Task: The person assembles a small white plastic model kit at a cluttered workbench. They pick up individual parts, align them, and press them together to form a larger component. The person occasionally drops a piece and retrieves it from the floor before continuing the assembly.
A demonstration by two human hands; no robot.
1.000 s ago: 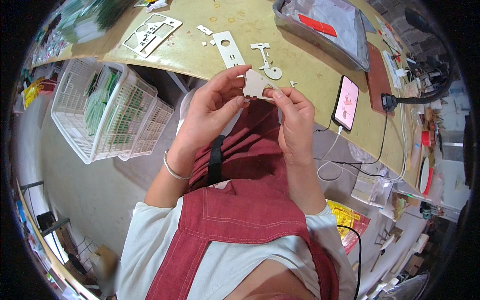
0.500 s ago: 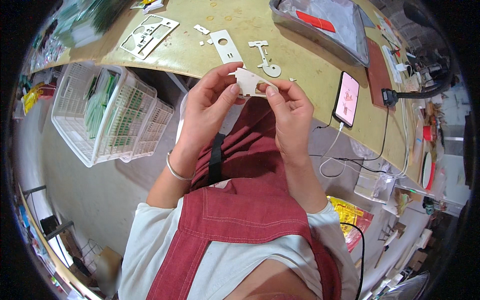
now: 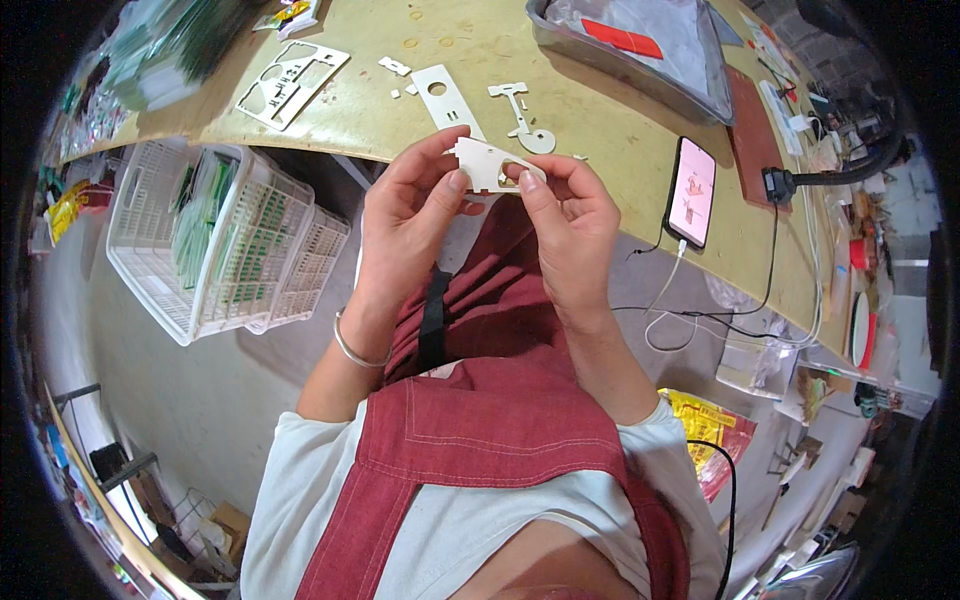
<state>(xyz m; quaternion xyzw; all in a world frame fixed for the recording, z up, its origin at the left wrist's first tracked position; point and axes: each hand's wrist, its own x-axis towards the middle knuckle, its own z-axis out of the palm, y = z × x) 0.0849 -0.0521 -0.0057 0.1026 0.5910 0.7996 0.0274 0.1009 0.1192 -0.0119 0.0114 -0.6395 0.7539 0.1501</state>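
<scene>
Head view: notched pale panel (image 3: 480,160) raised level before the body, near the table (image 3: 600,130);
Left hand (image 3: 415,195): thumb and fingertips pinching the panel's left end;
Right hand (image 3: 568,200): likewise pinching its right end, by the cutout;
Tabletop: slotted plate (image 3: 457,108) beyond; lit phone (image 3: 692,193) rightward.

Pretty comfy getup: maroon apron (image 3: 490,425) with pale stitching (image 3: 500,440) and wide shoulder straps (image 3: 345,535), over a whitish short-sleeved tee (image 3: 305,470). Plain silvery bangle (image 3: 352,346) on the left wrist (image 3: 372,312), plus a black strap (image 3: 433,320) lying across the lap.
</scene>
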